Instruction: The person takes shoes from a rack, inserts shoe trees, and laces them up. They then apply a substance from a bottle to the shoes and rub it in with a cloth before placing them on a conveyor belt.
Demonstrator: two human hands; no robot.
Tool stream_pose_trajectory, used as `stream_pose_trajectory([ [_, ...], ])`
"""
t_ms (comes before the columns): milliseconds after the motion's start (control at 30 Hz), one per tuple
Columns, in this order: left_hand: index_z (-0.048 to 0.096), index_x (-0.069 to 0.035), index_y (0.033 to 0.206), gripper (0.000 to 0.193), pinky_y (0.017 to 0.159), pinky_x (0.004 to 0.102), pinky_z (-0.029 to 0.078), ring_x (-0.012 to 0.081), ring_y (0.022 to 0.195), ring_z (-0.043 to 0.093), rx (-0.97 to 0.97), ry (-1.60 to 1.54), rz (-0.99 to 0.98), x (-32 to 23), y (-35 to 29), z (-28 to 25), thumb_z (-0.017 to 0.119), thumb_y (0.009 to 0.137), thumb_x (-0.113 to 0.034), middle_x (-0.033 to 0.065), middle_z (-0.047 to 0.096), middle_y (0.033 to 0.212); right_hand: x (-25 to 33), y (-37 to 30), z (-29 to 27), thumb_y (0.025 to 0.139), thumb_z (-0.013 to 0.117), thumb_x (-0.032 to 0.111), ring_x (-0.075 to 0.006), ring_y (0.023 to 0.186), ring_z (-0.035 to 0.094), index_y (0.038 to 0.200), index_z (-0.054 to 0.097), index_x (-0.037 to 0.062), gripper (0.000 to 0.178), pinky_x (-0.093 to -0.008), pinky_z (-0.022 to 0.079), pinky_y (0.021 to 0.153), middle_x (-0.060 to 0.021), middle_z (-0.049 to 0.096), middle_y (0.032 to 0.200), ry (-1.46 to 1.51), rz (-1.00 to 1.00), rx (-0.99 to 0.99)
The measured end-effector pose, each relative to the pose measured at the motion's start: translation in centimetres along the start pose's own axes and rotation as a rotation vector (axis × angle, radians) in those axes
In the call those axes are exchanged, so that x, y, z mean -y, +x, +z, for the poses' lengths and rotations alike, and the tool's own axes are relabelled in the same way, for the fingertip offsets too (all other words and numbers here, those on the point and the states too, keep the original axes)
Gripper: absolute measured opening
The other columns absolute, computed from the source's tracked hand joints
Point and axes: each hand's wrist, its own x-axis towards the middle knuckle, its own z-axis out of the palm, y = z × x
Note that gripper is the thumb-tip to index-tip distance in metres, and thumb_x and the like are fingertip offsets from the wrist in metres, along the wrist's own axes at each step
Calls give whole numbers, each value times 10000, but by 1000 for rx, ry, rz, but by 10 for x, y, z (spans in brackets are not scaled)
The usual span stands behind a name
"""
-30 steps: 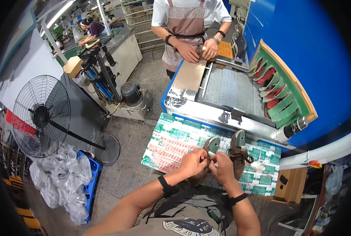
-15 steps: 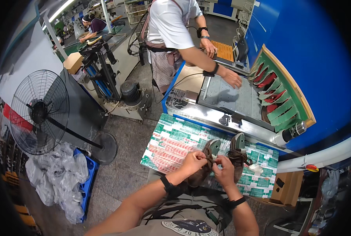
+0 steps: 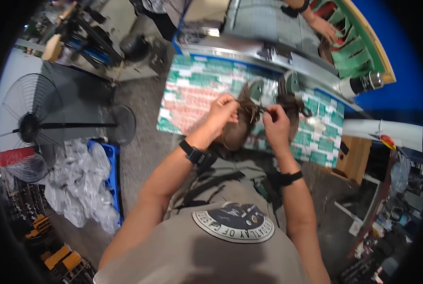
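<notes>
Item one: a shoe (image 3: 241,127), brown with a grey-green toe, set near the front edge of the worktop (image 3: 185,83), toe pointing away from the wearer, heel nearest the body. Its dark laces (image 3: 252,111) lie loose and tangled over the tongue; motion blur on my feed hides how they cross.

Item two: the wearer's left hand (image 3: 224,113), at the shoe's left side, thumb and fingertips pinched together on the laces. Item three: the right hand (image 3: 277,124), between the shoes, fingers curled in and tips closed on a strand — I see the lace run from one hand to the other.

Item four: a second shoe (image 3: 290,101), same colours, parallel and just right of the first, dark lace ends hanging off its right side. Item five: a small white wad (image 3: 315,124) to its right, shape blurred to me. The worktop's covering is printed in green, white and red.

Beyond: a metal-edged machine (image 3: 268,23), with a co-worker's hand (image 3: 322,29) at a green slotted rack (image 3: 351,52). To the left: a standing fan (image 3: 29,127), a heap of clear plastic bags (image 3: 81,182) — and a blue crate (image 3: 113,170) beneath them.
</notes>
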Motion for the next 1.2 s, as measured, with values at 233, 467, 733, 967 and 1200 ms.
stream_pose_trajectory([
  [233, 590, -67, 963, 106, 552, 242, 560, 61, 642, 607, 48, 272, 398, -18, -26, 22, 673, 1025, -45, -25, 603, 814, 53, -8, -1, 918, 708, 70, -138, 868, 615, 1070, 634, 0, 182, -313, 518, 752, -29, 609, 1006, -334, -418, 475],
  [467, 651, -112, 1023, 100, 703, 279, 632, 79, 692, 621, -255, -235, 170, -70, 4, -42, 687, 1094, -173, -17, 654, 829, 94, 14, -105, 1033, 670, 95, -166, 942, 704, 1108, 640, 83, 82, -343, 588, 836, -70, 708, 1049, 881, 177, 323],
  [733, 553, 24, 1455, 521, 1045, 391, 569, 279, 1298, 631, -420, 599, 672, -48, -9, -50, 733, 970, -36, 166, 662, 1367, -32, 15, -222, 983, 704, 65, -336, 1250, 686, 1560, 532, 30, 603, -469, 588, 1059, -224, 563, 1536, -293, 25, -456],
  [967, 734, -83, 1219, 365, 975, 442, 532, 371, 1110, 661, 101, 1109, 781, -40, -38, 31, 843, 875, -29, 133, 675, 1130, -60, -11, -160, 849, 763, 44, -419, 1421, 550, 1542, 600, 194, 727, -530, 413, 1204, -229, 580, 1535, -1369, -194, 4],
  [1200, 735, -78, 1139, 315, 845, 457, 557, 344, 1003, 688, 146, 1245, 810, -38, -40, 23, 875, 856, -74, 100, 677, 1059, -91, -1, -197, 849, 832, 204, -436, 1178, 663, 1367, 692, 122, 543, -577, 504, 1017, -188, 687, 1277, -1155, 173, -96],
])
